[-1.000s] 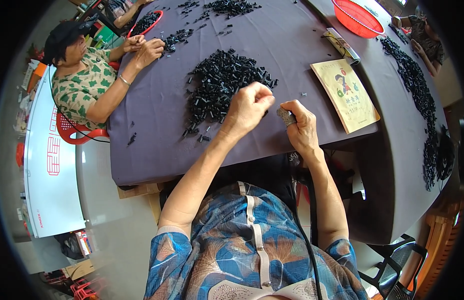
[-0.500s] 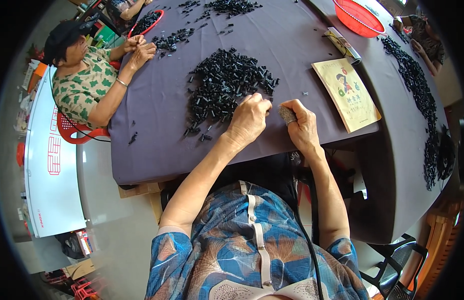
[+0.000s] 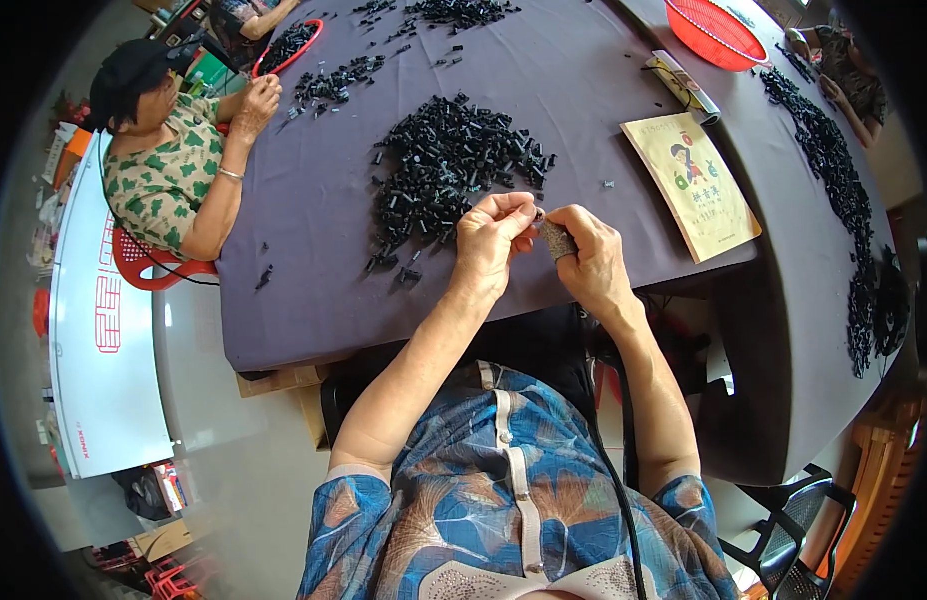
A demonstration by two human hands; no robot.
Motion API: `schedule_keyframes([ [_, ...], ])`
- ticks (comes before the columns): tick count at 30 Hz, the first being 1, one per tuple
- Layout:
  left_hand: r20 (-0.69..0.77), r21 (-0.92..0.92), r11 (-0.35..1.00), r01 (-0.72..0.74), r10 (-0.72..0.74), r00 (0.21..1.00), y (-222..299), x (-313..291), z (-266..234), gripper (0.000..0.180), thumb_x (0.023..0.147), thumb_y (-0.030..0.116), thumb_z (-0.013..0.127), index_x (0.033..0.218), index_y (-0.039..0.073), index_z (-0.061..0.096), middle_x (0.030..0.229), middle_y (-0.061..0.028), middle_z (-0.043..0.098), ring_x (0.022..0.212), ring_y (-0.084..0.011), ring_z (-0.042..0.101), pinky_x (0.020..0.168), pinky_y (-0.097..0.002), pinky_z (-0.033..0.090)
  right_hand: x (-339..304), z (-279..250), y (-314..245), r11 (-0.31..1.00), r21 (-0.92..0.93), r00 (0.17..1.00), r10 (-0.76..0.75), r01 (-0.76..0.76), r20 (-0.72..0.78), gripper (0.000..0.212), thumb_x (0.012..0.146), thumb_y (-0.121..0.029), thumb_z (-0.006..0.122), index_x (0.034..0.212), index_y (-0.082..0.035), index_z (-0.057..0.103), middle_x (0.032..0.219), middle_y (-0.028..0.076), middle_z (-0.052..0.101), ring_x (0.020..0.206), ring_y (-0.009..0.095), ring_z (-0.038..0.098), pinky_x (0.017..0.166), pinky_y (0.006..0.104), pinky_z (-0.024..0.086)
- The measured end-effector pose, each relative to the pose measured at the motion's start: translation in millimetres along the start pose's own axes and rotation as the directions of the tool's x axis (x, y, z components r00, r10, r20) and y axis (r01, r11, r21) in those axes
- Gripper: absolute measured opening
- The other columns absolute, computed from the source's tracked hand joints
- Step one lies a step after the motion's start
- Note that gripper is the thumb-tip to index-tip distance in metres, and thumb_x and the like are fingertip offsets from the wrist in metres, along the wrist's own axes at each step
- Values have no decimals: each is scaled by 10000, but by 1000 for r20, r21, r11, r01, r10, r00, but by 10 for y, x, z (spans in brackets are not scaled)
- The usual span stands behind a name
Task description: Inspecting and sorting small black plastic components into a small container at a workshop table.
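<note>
The head view comes from the left of two fisheye cameras worn side by side, looking steeply down and forward. Nearest is the shirt point(image 3: 453, 490), filling the lower middle; the forearms point(image 3: 408, 375) run up and away from there, bringing the left hand point(image 3: 491, 240) and right hand point(image 3: 593, 258) slightly above and right of centre. Beyond them the table point(image 3: 313, 240) spreads toward the top, its straight edges bowed. The wide reach takes in floor point(image 3: 238, 430) at lower left and a co-worker point(image 3: 168, 175) at upper left. Another person point(image 3: 851, 70), squeezed against the upper right rim, seems farther off, though the bending makes that hard to judge.
</note>
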State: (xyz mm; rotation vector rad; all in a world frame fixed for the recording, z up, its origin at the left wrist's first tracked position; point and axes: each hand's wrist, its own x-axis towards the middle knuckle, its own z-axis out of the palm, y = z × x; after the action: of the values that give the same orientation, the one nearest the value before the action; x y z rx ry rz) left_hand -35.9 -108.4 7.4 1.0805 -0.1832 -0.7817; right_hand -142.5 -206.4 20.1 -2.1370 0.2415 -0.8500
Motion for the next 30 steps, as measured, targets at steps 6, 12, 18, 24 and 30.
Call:
schedule_keyframes([
  [6, -3, 30, 1000, 10, -10, 1000, -47, -25, 4, 100, 857, 60, 654, 957, 59, 642, 827, -50, 678, 637, -114, 621, 546, -217, 476, -14, 13, 24, 998, -63, 1000, -11, 10, -3, 203, 715, 60, 572, 902, -15, 551, 827, 166, 589, 746, 379, 601, 631, 411, 493],
  [12, -20, -50, 997, 64, -65, 998, -81, -67, 24, 79, 848, 87, 675, 920, 59, 658, 761, -21, 664, 591, -97, 605, 499, -202, 463, -28, 12, -8, 953, -303, 992, 11, 28, 127, 229, 744, 49, 570, 960, -14, 527, 851, 170, 578, 768, 383, 598, 642, 422, 499],
  [18, 38, -241, 960, 146, -141, 989, -88, -47, -21, 75, 882, 96, 631, 951, 67, 624, 805, -41, 661, 617, -95, 579, 569, -226, 479, -24, 46, 37, 996, -94, 1000, -4, 6, 16, 240, 736, 83, 553, 955, -11, 520, 862, 175, 598, 812, 379, 611, 675, 401, 504],
  [24, 14, -261, 956, 136, -137, 990, -78, -44, -34, 96, 884, 87, 626, 974, 56, 617, 837, -48, 657, 641, -102, 580, 589, -233, 488, -10, 19, 33, 999, -34, 1000, -1, 0, -18, 251, 715, 105, 557, 939, -6, 544, 865, 178, 630, 834, 357, 634, 701, 375, 512],
  [30, -6, -244, 966, 87, -92, 996, -112, -58, -30, 119, 876, 51, 625, 994, 52, 636, 829, -29, 648, 660, -95, 585, 595, -222, 503, -4, 10, -33, 997, 17, 994, 82, -81, -70, 238, 721, 81, 603, 933, -23, 566, 849, 168, 656, 805, 349, 655, 680, 361, 521],
])
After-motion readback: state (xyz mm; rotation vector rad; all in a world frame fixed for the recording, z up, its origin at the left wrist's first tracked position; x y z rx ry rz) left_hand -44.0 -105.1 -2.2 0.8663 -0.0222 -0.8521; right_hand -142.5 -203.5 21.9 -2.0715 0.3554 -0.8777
